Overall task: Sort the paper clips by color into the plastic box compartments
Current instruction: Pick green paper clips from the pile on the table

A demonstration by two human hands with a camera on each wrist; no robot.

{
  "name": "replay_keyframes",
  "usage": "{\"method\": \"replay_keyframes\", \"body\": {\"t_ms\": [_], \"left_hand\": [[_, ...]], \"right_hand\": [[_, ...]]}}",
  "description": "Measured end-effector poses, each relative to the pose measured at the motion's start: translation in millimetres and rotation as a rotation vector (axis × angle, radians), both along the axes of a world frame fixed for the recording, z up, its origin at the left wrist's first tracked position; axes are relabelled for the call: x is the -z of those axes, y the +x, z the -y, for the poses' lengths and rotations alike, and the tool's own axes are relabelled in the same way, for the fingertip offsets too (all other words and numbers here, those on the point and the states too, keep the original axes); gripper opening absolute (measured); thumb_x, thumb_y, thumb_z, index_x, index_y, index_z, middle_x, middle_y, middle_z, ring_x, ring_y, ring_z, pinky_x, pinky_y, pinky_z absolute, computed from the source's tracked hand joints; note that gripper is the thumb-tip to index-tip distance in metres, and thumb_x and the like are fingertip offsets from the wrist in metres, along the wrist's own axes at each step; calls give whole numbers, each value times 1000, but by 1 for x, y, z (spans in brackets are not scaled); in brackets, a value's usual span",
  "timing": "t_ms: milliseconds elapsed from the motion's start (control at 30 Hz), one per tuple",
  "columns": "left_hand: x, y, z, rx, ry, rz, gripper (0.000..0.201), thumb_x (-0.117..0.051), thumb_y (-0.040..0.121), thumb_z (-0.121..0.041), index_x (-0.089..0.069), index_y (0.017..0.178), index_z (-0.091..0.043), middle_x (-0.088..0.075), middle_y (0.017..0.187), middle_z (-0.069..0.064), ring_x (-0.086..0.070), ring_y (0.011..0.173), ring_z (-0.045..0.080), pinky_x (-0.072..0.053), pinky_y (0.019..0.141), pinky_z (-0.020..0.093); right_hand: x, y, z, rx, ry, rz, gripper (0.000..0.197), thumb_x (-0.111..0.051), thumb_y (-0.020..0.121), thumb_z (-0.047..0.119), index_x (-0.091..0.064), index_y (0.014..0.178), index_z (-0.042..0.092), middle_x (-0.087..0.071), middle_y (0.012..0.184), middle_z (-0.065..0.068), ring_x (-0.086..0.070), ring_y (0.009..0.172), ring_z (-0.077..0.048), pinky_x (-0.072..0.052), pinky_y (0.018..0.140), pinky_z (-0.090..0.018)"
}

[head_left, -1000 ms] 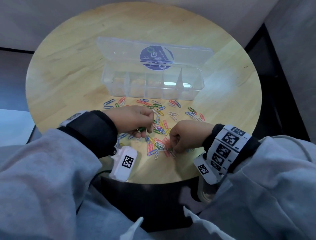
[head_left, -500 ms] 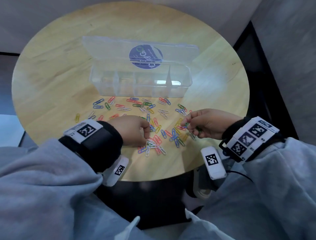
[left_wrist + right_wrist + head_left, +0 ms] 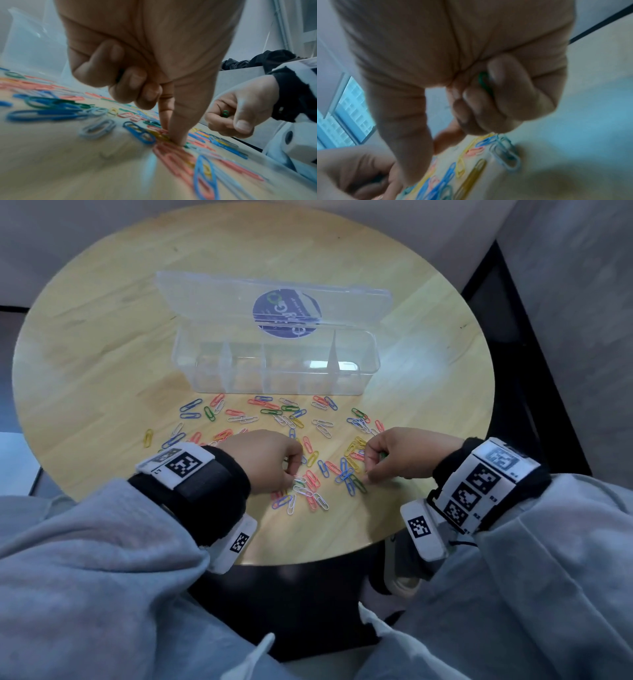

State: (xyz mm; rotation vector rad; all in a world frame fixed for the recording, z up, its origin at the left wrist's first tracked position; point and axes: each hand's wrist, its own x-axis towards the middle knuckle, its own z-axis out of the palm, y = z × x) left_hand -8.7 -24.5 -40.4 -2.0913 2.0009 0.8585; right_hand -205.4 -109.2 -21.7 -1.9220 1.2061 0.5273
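Green clips (image 3: 485,82) sit tucked in the curled right hand (image 3: 407,457); left hand (image 3: 263,460) pinches at clips on the desk (image 3: 102,364), fingers curled.

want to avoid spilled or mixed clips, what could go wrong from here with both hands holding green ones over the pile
1. The right hand holds green clips tucked under curled fingers while it reaches for more; the loose grip could let one slip back into the pile.
2. The left hand pinches at overlapping paper clips, so a red or white one may come up with the green.
3. The plastic box looks light; a hand could nudge it.
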Motion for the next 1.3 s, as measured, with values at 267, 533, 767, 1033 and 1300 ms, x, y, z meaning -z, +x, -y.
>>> {"method": "replay_keyframes", "body": {"t_ms": [267, 533, 767, 1033, 1300], "left_hand": [[-2, 1, 1, 80, 0, -25, 15, -55, 82, -17, -57, 85, -32, -52, 76, -9, -51, 80, 15, -35, 58, 25], [3, 4, 3, 110, 9, 17, 17, -60, 80, -23, -62, 93, -35, -59, 96, -11, -55, 93, 16, -41, 71, 27], [0, 4, 5, 104, -59, 67, 11, -62, 80, -26, -52, 83, -31, -60, 97, -7, -54, 91, 19, -42, 69, 30], [0, 9, 8, 7, -42, 62, 8, -65, 81, -30, -59, 87, -31, -58, 94, -8, -51, 89, 16, -33, 67, 26], [-2, 8, 6, -9, -65, 154, 13, -64, 82, -37, -54, 80, -29, -54, 88, -9, -48, 83, 15, -32, 65, 27]], "right_hand": [[5, 4, -5, -55, -131, -8, 13, -75, 74, 26, -67, 83, 21, -47, 64, 10, -43, 57, -5, -32, 52, -22], [13, 12, -9, -181, -189, -61, 12, -70, 77, 21, -59, 75, 19, -48, 63, 9, -44, 57, -8, -35, 51, -20], [9, 14, -6, -106, -125, -18, 14, -56, 79, 12, -54, 66, 17, -47, 58, 3, -42, 53, -13, -36, 48, -20], [6, 9, 12, 334, 176, 292, 24, -55, 80, -1, -47, 63, 15, -53, 70, -11, -31, 41, -12, -25, 37, -16], [6, 15, 19, 648, 395, 529, 26, -39, 88, 4, -41, 64, 15, -35, 59, 0, -30, 45, -10, -22, 34, -15]]}}
